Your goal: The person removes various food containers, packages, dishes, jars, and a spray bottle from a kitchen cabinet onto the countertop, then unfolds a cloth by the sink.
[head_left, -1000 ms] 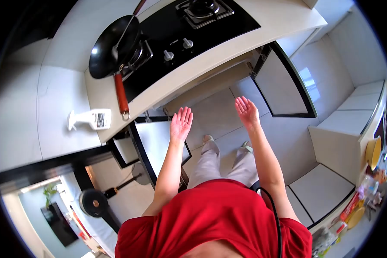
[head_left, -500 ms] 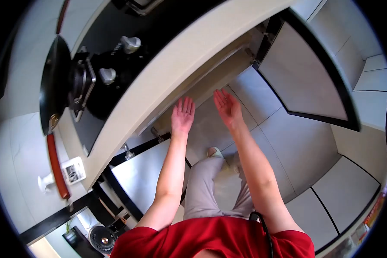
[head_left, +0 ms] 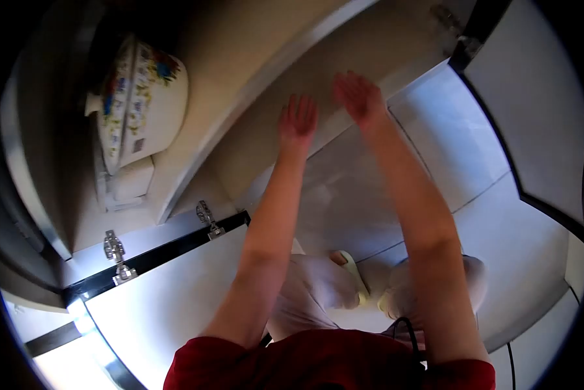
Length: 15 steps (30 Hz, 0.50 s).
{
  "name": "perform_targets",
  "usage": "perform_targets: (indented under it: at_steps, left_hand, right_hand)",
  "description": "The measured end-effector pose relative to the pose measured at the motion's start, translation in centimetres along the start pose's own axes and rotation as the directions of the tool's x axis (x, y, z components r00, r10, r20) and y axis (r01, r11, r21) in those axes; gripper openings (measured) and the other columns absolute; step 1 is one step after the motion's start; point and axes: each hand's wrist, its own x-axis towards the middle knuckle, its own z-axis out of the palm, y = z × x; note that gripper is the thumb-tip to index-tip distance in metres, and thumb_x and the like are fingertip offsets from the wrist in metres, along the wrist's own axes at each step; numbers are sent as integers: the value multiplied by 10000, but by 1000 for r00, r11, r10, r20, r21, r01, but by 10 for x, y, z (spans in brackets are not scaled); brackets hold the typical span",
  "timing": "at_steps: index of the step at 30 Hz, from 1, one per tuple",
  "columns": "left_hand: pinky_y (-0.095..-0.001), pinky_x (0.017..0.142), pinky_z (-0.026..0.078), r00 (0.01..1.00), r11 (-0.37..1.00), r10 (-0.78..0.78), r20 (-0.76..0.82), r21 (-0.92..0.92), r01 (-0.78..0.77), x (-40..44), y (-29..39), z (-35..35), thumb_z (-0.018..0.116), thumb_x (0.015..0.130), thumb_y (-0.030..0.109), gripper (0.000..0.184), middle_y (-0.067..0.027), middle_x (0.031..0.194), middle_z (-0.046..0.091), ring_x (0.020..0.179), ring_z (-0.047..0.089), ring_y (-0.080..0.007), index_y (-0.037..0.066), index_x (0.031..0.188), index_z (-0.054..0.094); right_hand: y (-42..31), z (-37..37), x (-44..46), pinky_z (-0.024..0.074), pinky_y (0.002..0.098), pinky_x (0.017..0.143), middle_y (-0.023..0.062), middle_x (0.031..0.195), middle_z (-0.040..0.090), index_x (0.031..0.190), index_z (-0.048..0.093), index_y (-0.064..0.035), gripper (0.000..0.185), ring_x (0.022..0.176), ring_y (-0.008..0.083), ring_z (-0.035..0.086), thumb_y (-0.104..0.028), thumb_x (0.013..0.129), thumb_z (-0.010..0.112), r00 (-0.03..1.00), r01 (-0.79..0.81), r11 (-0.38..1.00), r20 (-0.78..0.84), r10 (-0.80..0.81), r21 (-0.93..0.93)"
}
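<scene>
Both of my arms reach forward into the open lower cabinet. My left hand [head_left: 298, 119] is empty, its fingers up and slightly apart, over the cabinet's bottom board [head_left: 253, 133]. To its right, my right hand [head_left: 359, 97] holds nothing, with its fingers stretched out and a little blurred. The two hands do not touch. A white lidded pot with a flower pattern [head_left: 155, 97] sits on the cabinet shelf [head_left: 227, 71] at the upper left, apart from my hands.
An open cabinet door [head_left: 175, 292] with metal hinges [head_left: 115, 250] lies to the left. Another open door [head_left: 539, 97] stands at the right. Below are the tiled floor [head_left: 428, 169] and my slippers [head_left: 352, 276]. A white box-like item [head_left: 133, 179] is under the pot.
The view has dropped from the stove and countertop to the cabinet's inside, and the flowered pot has come into view. Both hands have moved forward, still empty. My knees are bent more.
</scene>
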Motion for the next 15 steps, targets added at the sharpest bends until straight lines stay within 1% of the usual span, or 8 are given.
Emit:
perform_targets:
  at_steps: [2,3,5,6,8,12,14,15]
  left_hand:
    - [-478,1031,333,999,993,36,35,107,-39,19,0,-15,344,956,309,417,-151,1345,412,1242,388,-341,78,1294,422]
    - [-478,1031,333,999,991,49,23,120,-52,24,-1,-19,344,956,309,417,-151,1345,412,1242,388,-341,78,1294,422]
    - [-477,1038,327,997,995,49,-53,87,-45,29,-1,-20,334,962,311,425,-152,1327,429,1239,396,-327,41,1278,425]
    - [-477,1038,327,996,994,55,-66,101,-48,30,-1,-22,334,962,311,425,-152,1327,429,1239,396,-327,41,1278,425]
    - [-470,1043,330,1000,998,-1,4,67,1,31,0,-24,345,962,304,434,-166,1308,441,1236,401,-318,-11,1249,427]
    - [-450,1043,345,999,988,40,36,147,-44,40,-6,-22,349,967,267,415,-184,1299,441,1225,411,-318,-52,1221,426]
    - [-424,1041,362,995,963,86,41,251,-94,38,-8,-23,343,972,229,390,-195,1285,448,1213,425,-310,-55,1229,410]
    - [-424,1041,362,995,961,88,38,259,-95,38,-8,-25,343,972,229,390,-195,1285,448,1213,425,-310,-55,1229,410]
  right_hand:
    - [6,-18,30,438,426,942,200,1184,527,1214,444,8,361,1095,320,512,-217,934,413,998,31,998,64,-28,-50]
    - [10,-26,44,438,426,942,200,1184,527,1214,444,8,361,1095,320,512,-217,934,413,998,13,999,62,-11,-37]
    - [20,-37,66,448,401,921,187,1186,530,1220,442,5,369,1085,293,521,-222,930,425,996,52,986,75,-41,-159]
    - [24,-41,69,448,401,921,187,1186,530,1220,442,5,369,1085,293,521,-222,930,425,997,41,989,66,-31,-145]
    - [30,-42,67,449,352,905,160,1165,548,1219,458,-10,360,1055,258,537,-204,916,450,990,128,958,92,-108,-258]
    - [27,-39,70,439,321,896,133,1142,567,1214,474,-21,358,1031,242,546,-186,897,479,982,162,933,147,-120,-322]
    - [33,-38,67,441,309,883,107,1121,580,1202,487,-21,358,1019,230,551,-191,887,492,958,285,799,190,-215,-530]
    - [34,-40,68,441,309,883,107,1121,580,1202,487,-21,358,1019,230,551,-191,887,492,959,282,804,188,-214,-523]
